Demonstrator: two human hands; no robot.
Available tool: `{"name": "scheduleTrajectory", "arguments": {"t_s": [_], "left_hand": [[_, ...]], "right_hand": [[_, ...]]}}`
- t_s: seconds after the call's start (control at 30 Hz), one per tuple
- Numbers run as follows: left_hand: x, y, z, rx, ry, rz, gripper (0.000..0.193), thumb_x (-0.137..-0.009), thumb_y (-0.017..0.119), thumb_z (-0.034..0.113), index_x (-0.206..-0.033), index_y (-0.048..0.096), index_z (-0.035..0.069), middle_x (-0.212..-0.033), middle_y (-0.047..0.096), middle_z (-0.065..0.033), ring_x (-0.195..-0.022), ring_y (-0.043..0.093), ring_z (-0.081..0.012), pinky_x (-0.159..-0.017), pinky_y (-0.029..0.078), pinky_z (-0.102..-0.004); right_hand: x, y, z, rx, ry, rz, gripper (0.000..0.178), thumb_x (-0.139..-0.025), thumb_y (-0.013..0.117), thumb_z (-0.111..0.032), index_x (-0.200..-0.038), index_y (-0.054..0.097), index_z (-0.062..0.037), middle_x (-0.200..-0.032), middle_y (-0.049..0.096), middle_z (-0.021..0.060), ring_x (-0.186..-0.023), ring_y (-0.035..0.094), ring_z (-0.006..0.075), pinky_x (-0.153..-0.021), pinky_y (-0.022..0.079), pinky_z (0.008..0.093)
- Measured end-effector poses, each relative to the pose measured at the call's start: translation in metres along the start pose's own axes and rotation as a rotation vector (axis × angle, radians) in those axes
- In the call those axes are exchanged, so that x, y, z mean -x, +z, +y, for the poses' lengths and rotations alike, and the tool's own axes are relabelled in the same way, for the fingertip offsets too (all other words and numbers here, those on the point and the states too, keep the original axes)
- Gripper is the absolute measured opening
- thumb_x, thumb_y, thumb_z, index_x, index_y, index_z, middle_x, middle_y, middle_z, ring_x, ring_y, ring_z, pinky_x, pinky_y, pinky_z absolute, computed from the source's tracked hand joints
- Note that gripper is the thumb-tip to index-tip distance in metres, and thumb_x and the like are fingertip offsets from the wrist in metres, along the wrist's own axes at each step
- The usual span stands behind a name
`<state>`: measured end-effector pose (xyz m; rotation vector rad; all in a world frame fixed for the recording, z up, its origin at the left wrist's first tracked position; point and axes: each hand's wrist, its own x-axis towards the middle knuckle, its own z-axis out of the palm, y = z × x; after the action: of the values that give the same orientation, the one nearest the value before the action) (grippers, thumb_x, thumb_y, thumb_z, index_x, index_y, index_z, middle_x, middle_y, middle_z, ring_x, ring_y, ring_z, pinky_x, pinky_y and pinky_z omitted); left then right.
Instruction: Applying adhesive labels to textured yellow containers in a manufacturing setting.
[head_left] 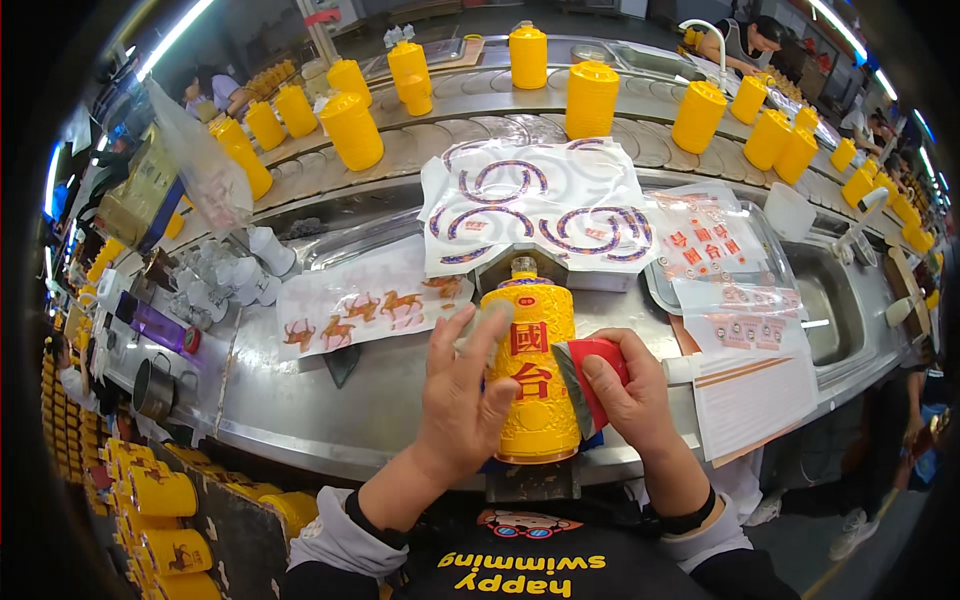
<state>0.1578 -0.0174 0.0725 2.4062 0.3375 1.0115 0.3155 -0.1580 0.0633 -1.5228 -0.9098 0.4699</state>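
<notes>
A yellow embossed bottle (535, 425) with large red characters down its front lies in a dark holder in front of me, neck pointing away. My left hand (455, 410) is at the bottle's left side with its fingers spread. Something pale covers its fingertips, perhaps finger covers; whether they touch the bottle I cannot tell. Gripped in my right hand (640, 395) is a red scraper with a grey blade (600, 372), its blade edge against the bottle's right side. Beyond the bottle lie a sheet of purple-and-gold curved decals (535, 210) and, to the left, a sheet of brown animal decals (370, 315).
Several yellow bottles (592, 100) stand on the conveyor (480, 130) behind the steel bench. On the right are a tray (775, 250) with red decal sheets, a white cup (789, 212) and a sink (840, 300). Clear stoppers (235, 280) and a metal mug (155, 388) sit left.
</notes>
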Motion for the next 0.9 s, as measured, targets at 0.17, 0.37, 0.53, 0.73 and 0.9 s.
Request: {"name": "scheduleTrajectory", "arguments": {"t_s": [0.17,0.37,0.53,0.73,0.9], "left_hand": [[-0.017,0.018,-0.011,0.610,-0.328,0.156,0.041,-0.101,0.049,0.022,-0.134,0.045,-0.002,-0.122,0.057,-0.0148,-0.113,0.054,-0.0184,-0.099,0.041,-0.0316],[-0.025,0.033,-0.008,1.026,-0.531,0.106,0.040,-0.100,0.051,0.015,-0.135,0.038,0.003,-0.121,0.051,-0.0092,-0.107,0.052,-0.0105,-0.095,0.043,-0.0246],[-0.029,0.025,-0.011,1.318,-0.607,0.055,0.040,-0.100,0.051,0.014,-0.136,0.036,0.003,-0.127,0.045,-0.0082,-0.115,0.048,-0.0112,-0.098,0.042,-0.0251],[-0.024,0.029,-0.017,1.188,-0.525,0.013,0.043,-0.100,0.049,0.014,-0.139,0.032,0.004,-0.129,0.044,-0.0084,-0.117,0.046,-0.0114,-0.101,0.040,-0.0257],[-0.019,0.015,-0.015,0.569,-0.158,0.067,0.042,-0.101,0.047,0.026,-0.135,0.043,0.002,-0.133,0.050,-0.0140,-0.128,0.043,-0.0266,-0.110,0.032,-0.0383]], "right_hand": [[0.000,-0.003,-0.002,-0.013,0.004,-0.029,0.026,-0.093,0.064,-0.021,-0.108,0.057,-0.0007,-0.088,0.065,0.0065,-0.077,0.058,0.0095,-0.069,0.049,0.0250],[0.000,-0.004,-0.004,-0.007,0.026,-0.071,0.027,-0.095,0.063,-0.022,-0.110,0.056,-0.0012,-0.089,0.064,0.0041,-0.079,0.057,0.0076,-0.070,0.048,0.0232],[-0.001,-0.004,-0.003,-0.008,0.001,-0.034,0.027,-0.093,0.064,-0.022,-0.108,0.057,-0.0001,-0.085,0.066,0.0084,-0.073,0.061,0.0116,-0.066,0.050,0.0269],[-0.002,-0.003,-0.001,-0.002,-0.021,-0.037,0.028,-0.093,0.064,-0.022,-0.109,0.057,-0.0001,-0.085,0.067,0.0092,-0.073,0.062,0.0119,-0.065,0.051,0.0267],[-0.002,-0.005,-0.001,0.036,-0.015,-0.041,0.027,-0.093,0.064,-0.021,-0.109,0.057,-0.0003,-0.083,0.067,0.0097,-0.071,0.062,0.0127,-0.064,0.050,0.0270]]}}
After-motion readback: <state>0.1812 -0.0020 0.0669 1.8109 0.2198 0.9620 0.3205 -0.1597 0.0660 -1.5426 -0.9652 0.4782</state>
